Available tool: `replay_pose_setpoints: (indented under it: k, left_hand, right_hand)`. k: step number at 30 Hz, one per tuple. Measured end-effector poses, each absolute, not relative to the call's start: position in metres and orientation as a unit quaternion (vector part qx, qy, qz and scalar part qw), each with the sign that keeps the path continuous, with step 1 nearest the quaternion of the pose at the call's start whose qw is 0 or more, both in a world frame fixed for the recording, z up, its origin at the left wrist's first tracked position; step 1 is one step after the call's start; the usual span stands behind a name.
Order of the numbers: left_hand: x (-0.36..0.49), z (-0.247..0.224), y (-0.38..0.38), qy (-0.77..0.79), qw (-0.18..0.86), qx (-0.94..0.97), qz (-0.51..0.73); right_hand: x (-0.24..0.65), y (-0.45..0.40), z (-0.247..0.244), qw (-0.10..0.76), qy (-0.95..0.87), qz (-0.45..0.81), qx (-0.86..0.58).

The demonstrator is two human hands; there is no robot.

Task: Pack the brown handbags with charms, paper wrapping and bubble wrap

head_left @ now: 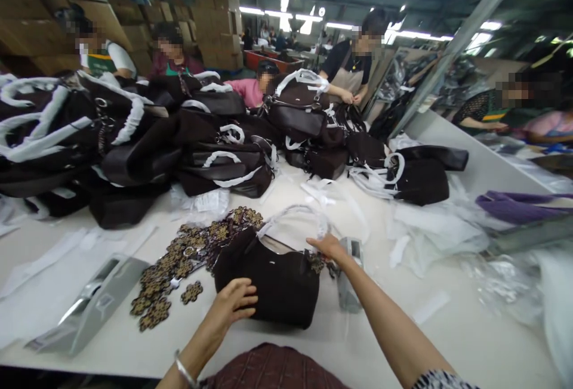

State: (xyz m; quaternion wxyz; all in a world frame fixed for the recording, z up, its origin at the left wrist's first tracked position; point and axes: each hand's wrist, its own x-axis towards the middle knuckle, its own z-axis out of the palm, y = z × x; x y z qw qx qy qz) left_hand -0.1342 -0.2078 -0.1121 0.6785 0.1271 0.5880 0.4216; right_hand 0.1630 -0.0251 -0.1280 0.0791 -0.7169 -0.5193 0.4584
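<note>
A dark brown handbag (268,293) stands on the table in front of me, its handle (290,210) wrapped in clear or white film. My left hand (235,302) lies against the bag's lower left front, fingers spread. At the bag's upper right, my right hand (329,247) closes around the handle's base, with one finger stretched leftward and the others partly hidden. Just under that hand hangs a flower-shaped charm (317,264). Left of the bag lies a heap of brown and gold flower charms (179,258), with a single charm (191,292) lying apart.
Wrapped-handle bags (233,168) are piled across the back. A grey tape dispenser (89,305) sits at left, another grey dispenser (350,275) beside my right hand. Plastic wrapping (430,228) covers the right side. A slanted metal post (461,49) rises there. Several co-workers stand or sit beyond.
</note>
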Motion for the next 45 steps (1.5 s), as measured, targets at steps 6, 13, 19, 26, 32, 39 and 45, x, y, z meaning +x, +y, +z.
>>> replay_pose_setpoints:
  k: [6, 13, 19, 26, 32, 39, 45]
  left_hand:
    - [-0.133, -0.109, -0.101, 0.657, 0.443, 0.52, 0.318]
    - [-0.12, -0.156, 0.01, 0.682, 0.356, 0.613, 0.18]
    - [-0.12, -0.177, 0.01, 0.667, 0.374, 0.618, 0.183]
    - [-0.114, -0.142, -0.02, 0.595, 0.369, 0.68, 0.22]
    - [-0.131, -0.102, -0.055, 0.574, 0.411, 0.629, 0.324]
    - [-0.164, -0.126, -0.034, 0.563, 0.561, 0.224, 0.564]
    - [-0.176, -0.159, -0.001, 0.665, 0.455, 0.274, 0.525]
  right_hand:
    - [0.185, -0.011, -0.119, 0.141, -0.576, 0.407, -0.694]
    - [0.193, -0.038, -0.115, 0.269, -0.685, 0.339, -0.585]
    - [0.221, -0.024, -0.079, 0.168, -0.702, 0.228, -0.653]
    - [0.099, 0.021, -0.028, 0.105, -0.904, 0.033, -0.413]
    - [0.05, 0.06, -0.062, -0.018, -0.924, 0.12, -0.363]
    - [0.137, 0.082, -0.098, 0.05, -0.747, 0.233, -0.62]
    - [0.189, 0.03, -0.158, 0.181, -0.588, 0.39, -0.685]
